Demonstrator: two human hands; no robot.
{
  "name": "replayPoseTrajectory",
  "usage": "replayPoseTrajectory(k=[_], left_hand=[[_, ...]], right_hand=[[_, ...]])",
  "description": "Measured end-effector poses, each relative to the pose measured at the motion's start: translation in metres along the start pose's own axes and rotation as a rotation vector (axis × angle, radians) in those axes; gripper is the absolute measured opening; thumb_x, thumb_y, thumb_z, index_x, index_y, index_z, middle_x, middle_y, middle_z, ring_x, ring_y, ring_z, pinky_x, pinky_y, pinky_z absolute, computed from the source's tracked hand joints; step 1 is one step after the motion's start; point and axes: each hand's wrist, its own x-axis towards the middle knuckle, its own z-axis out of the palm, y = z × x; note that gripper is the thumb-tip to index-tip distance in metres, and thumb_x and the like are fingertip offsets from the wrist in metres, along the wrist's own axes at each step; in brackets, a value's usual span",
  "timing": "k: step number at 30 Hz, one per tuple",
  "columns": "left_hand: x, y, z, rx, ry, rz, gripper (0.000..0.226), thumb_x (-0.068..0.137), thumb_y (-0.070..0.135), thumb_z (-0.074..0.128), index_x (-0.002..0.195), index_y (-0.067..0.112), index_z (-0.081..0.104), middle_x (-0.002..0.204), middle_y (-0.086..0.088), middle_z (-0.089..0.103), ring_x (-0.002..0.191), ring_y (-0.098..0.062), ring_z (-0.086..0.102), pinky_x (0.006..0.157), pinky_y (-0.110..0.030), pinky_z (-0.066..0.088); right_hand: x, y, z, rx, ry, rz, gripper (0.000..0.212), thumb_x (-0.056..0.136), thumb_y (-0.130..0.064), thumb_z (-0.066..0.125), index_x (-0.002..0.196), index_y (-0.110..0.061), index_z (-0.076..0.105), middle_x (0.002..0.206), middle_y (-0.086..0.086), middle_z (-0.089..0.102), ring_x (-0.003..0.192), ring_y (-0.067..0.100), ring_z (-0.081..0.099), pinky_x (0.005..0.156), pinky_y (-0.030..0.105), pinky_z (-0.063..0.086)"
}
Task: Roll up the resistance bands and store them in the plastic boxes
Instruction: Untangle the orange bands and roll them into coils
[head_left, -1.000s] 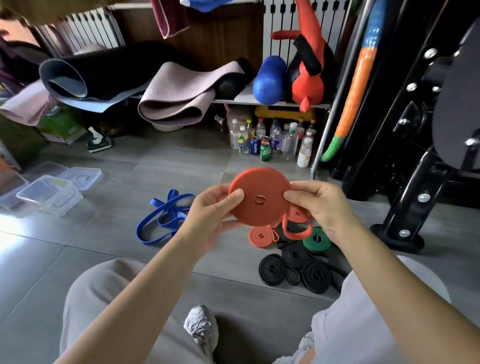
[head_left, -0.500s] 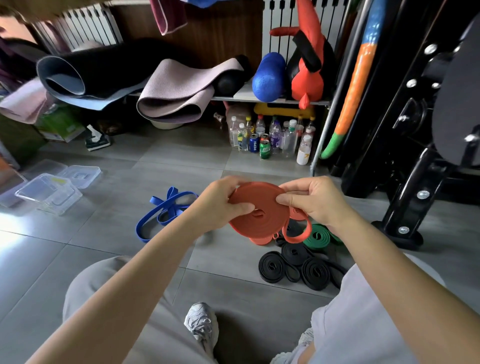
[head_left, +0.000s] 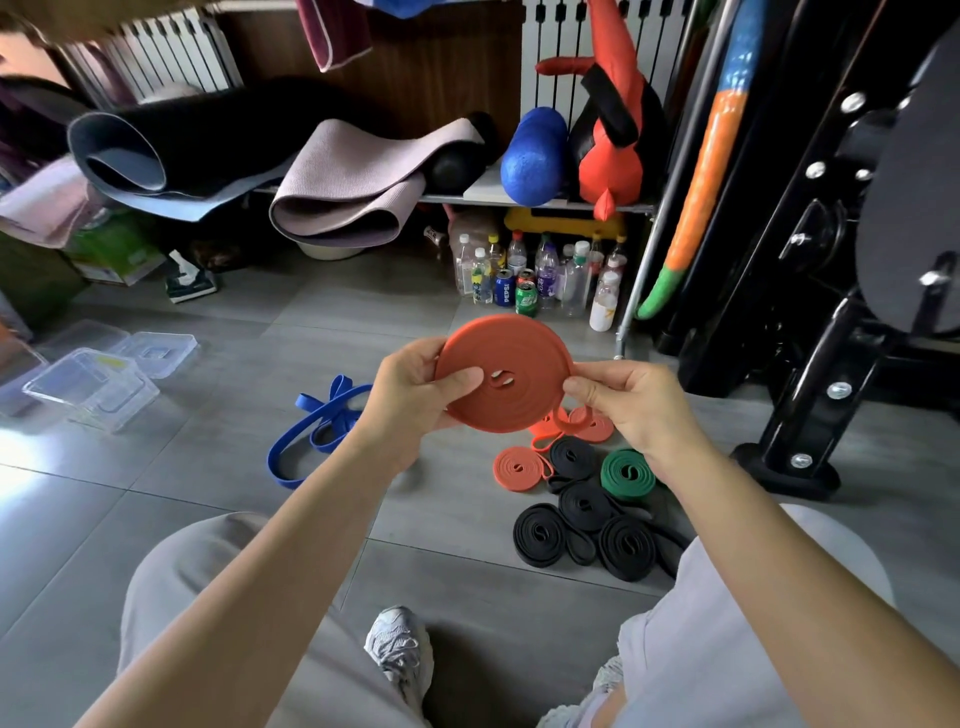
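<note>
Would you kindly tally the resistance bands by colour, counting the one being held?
Orange bands: 3, one held, two coiled on the floor
Black bands: 4
Green band: 1
Blue band: 1, unrolled
Total: 9, though overlapping coils may hide more

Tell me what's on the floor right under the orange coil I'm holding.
Below the orange coil, small orange rolls peek out by the right hand. Nearer lie another orange roll, black rolls and a green roll. The coil hides whatever lies directly behind it.
</note>
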Motion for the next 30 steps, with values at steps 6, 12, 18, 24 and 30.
replayPoseTrajectory(k=[6,12,18,24,30], left_hand=[[-0.004,-0.002,0.002,-0.122,0.007,-0.053,0.023,0.084,0.000,0.062,0.100,0.015,0.062,0.096,-0.005,0.070,0.090,-0.026,0.068,0.074,-0.047,0.058],[-0.005,0.006,0.003,-0.144,0.016,-0.053,0.024,0.084,-0.001,0.062,0.104,0.013,0.061,0.099,-0.006,0.068,0.092,-0.026,0.066,0.071,-0.045,0.059],[0.005,0.039,0.018,-0.120,0.034,0.052,0.024,0.087,-0.001,0.061,0.105,0.015,0.059,0.091,0.000,0.065,0.084,-0.018,0.065,0.072,-0.041,0.059],[0.024,0.055,0.032,-0.132,0.009,0.075,0.024,0.089,0.001,0.059,0.107,0.017,0.056,0.091,0.000,0.063,0.079,-0.014,0.063,0.069,-0.038,0.057],[0.078,0.022,0.031,-0.144,0.097,-0.073,0.027,0.090,0.004,0.058,0.115,0.014,0.053,0.097,0.000,0.061,0.094,-0.023,0.061,0.082,-0.050,0.054]], right_hand=[[0.001,-0.008,0.002,-0.039,0.006,-0.001,0.013,0.079,-0.004,0.069,0.087,-0.014,0.067,0.055,-0.017,0.064,0.045,-0.007,0.054,0.049,0.005,0.039],[0.005,-0.016,0.003,-0.090,-0.026,0.012,0.013,0.082,-0.009,0.066,0.094,-0.013,0.068,0.074,-0.005,0.066,0.060,-0.005,0.060,0.060,0.012,0.048],[0.018,-0.055,-0.003,-0.170,0.015,-0.062,0.019,0.086,-0.007,0.064,0.105,-0.010,0.063,0.067,0.002,0.063,0.046,-0.002,0.058,0.051,0.012,0.050],[0.031,-0.081,-0.015,-0.274,0.039,-0.090,0.015,0.086,-0.005,0.064,0.079,-0.014,0.056,0.068,0.008,0.062,0.045,0.003,0.061,0.052,0.017,0.054],[0.085,-0.054,-0.005,-0.440,0.059,-0.048,0.018,0.081,-0.017,0.071,0.071,-0.019,0.057,0.072,0.012,0.067,0.057,0.012,0.064,0.066,0.033,0.055]])
